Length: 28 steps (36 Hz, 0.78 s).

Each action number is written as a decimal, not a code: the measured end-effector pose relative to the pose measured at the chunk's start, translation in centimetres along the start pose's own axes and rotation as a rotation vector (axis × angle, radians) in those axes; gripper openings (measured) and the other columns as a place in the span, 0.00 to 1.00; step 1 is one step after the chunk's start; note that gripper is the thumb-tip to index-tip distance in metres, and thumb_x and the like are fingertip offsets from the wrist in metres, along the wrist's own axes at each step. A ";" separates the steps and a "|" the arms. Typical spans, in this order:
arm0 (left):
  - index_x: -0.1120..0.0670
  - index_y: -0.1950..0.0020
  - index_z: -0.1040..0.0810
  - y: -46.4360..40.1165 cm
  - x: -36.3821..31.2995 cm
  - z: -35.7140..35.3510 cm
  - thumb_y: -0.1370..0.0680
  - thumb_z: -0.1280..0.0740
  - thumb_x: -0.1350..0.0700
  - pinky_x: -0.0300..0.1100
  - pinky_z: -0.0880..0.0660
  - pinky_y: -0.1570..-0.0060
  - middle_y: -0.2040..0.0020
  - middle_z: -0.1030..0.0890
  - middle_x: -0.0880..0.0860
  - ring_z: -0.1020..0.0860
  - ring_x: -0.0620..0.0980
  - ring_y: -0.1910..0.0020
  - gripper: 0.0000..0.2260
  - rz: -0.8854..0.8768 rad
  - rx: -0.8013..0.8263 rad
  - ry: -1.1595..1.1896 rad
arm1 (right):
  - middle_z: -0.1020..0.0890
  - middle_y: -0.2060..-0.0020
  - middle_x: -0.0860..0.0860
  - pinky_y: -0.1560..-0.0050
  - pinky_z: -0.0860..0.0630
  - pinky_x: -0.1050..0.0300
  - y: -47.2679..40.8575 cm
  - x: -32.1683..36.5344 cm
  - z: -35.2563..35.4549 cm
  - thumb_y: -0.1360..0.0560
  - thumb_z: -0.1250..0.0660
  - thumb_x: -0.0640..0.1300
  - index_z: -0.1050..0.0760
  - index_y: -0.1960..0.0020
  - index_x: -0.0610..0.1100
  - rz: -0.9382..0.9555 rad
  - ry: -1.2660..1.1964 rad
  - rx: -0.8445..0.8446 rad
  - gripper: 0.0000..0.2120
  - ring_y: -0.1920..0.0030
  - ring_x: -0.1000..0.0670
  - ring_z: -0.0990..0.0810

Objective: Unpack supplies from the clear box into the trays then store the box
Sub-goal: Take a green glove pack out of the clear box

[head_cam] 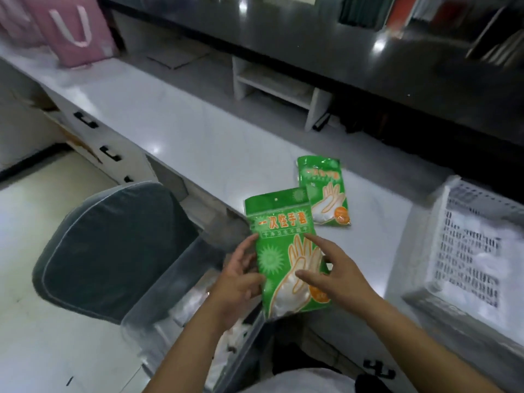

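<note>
A green packet of disposable gloves [279, 236] is held upright above the clear box [158, 293], which sits low in front of me beside the counter. My left hand [241, 279] grips the packet's left edge. My right hand [334, 268] lies on its front with fingers spread. A second green glove packet [326, 191] lies flat on the white counter [170, 114]. A white perforated tray [465, 251] stands on the counter at the right. Some white plastic-wrapped items remain low in the clear box.
A dark grey chair cushion [113, 245] sits left of the box. A pink bag [73, 29] stands at the counter's far left. A small white shelf unit [278, 89] stands at the back. Drawers with black handles [110, 153] run under the counter.
</note>
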<state>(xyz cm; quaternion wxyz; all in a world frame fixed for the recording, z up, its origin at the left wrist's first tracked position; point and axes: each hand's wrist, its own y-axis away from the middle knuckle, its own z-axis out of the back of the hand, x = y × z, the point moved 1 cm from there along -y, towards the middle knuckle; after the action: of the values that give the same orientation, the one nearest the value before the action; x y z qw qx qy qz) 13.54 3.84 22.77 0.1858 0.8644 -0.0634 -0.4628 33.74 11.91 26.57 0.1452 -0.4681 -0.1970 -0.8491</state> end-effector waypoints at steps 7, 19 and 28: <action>0.47 0.27 0.30 -9.5 -3.6 -6.2 0.27 0.39 0.78 0.46 0.19 0.59 0.37 0.21 0.57 0.17 0.53 0.49 0.35 -0.022 -0.013 -0.220 | 0.29 0.33 0.55 0.37 0.35 0.62 -7.2 -2.5 6.0 0.31 0.21 0.46 0.32 0.25 0.54 -0.020 0.084 -0.093 0.37 0.37 0.57 0.30; 0.44 0.20 0.44 -24.3 -4.1 -9.7 0.26 0.33 0.62 0.50 0.31 0.32 0.23 0.34 0.55 0.31 0.56 0.29 0.38 -0.056 0.018 -1.405 | 0.43 0.22 0.48 0.30 0.37 0.42 -19.2 -5.8 11.9 0.32 0.27 0.63 0.50 0.20 0.60 -0.262 0.562 0.071 0.48 0.25 0.39 0.40; 0.43 0.24 0.35 -23.8 -2.9 -8.0 0.22 0.38 0.60 0.45 0.35 0.30 0.25 0.33 0.50 0.34 0.50 0.26 0.27 -0.030 -0.090 -1.027 | 0.56 0.19 0.49 0.26 0.53 0.33 -20.8 -7.0 11.3 0.31 0.41 0.73 0.52 0.20 0.60 -0.112 0.609 0.025 0.45 0.20 0.43 0.60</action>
<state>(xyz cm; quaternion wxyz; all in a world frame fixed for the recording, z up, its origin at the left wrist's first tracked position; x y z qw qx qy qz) 16.97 28.67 20.01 0.1613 0.5179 -0.1141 -0.8323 36.74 35.95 21.98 0.1563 -0.1785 -0.1803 -0.9546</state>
